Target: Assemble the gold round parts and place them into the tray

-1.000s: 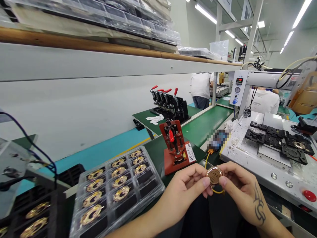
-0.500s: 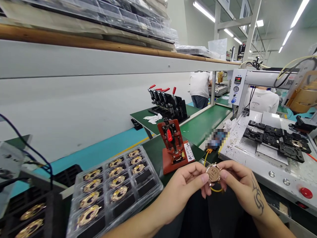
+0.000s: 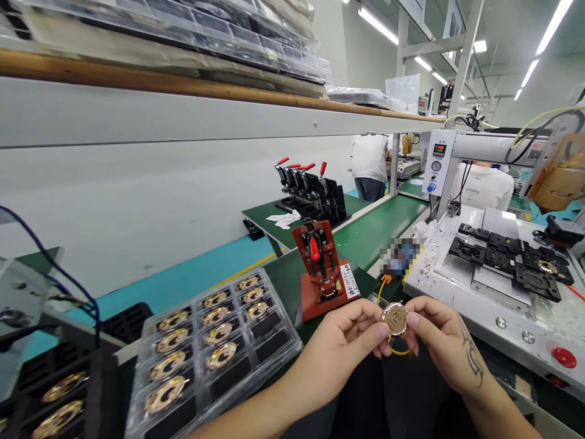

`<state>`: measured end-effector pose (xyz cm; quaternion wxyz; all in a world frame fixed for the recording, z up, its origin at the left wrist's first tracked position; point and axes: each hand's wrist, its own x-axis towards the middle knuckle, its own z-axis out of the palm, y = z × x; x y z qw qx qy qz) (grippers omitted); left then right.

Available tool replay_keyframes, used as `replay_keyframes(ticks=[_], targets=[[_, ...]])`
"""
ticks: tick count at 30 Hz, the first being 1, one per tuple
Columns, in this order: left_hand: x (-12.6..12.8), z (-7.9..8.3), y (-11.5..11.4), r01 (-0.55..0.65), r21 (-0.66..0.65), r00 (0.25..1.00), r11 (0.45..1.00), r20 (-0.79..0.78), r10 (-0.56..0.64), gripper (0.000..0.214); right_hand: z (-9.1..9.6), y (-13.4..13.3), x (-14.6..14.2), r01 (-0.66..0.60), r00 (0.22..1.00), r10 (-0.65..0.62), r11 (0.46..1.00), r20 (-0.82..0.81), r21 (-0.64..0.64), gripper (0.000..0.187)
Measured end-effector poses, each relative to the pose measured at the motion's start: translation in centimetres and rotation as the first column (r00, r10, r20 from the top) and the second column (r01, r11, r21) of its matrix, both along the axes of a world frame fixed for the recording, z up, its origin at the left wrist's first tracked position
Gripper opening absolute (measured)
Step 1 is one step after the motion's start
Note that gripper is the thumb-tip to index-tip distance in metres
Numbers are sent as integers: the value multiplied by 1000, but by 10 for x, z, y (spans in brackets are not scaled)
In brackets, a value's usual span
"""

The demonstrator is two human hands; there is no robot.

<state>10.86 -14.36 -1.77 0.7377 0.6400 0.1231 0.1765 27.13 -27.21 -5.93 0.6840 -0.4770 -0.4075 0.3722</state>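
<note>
A round gold watch case (image 3: pixel 394 319) with marks printed on its back is held up between my two hands. My left hand (image 3: pixel 361 332) pinches its left edge between thumb and fingers. On the opposite edge, my right hand (image 3: pixel 429 326) grips it the same way. Just beyond my left hand stands a red toggle-clamp fixture (image 3: pixel 320 271) with a white label on its base. Left of my forearm lies a clear plastic tray (image 3: pixel 201 405) with several gold watch cases in black-lined compartments; a few compartments at its right side hold no case.
To the right is a white dispensing machine (image 3: pixel 470 299) bearing black fixture plates (image 3: pixel 498 250) and a red button (image 3: pixel 565 356). Black clamps with red handles (image 3: pixel 315 189) stand farther back. A dark tray (image 3: pixel 103 390) with gold cases sits at lower left. Two people in white work beyond.
The watch case has turned slightly in my fingers and shifted a little to the right. Both hands keep hold of it.
</note>
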Motion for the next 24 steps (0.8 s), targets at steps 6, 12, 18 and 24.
replay_keyframes(ticks=[6, 12, 18, 24], targets=[[-4, 0, -3, 2, 3, 1000, 1000, 20, -2, 30, -4, -1, -2, -24, 999, 24, 1000, -33, 6, 27], [-8, -13, -2, 13, -121, 999, 993, 50, -7, 38, -19, 8, -17, -9, 997, 9, 1000, -79, -2, 31], [-25, -27, -10, -187, -20, 979, 982, 83, 188, 38, -55, 13, -40, 8, 997, -8, 1000, -80, -6, 30], [-80, -55, -27, -431, 214, 902, 876, 109, 417, 39, -86, 23, -78, -124, 992, 123, 991, -26, -44, 28]])
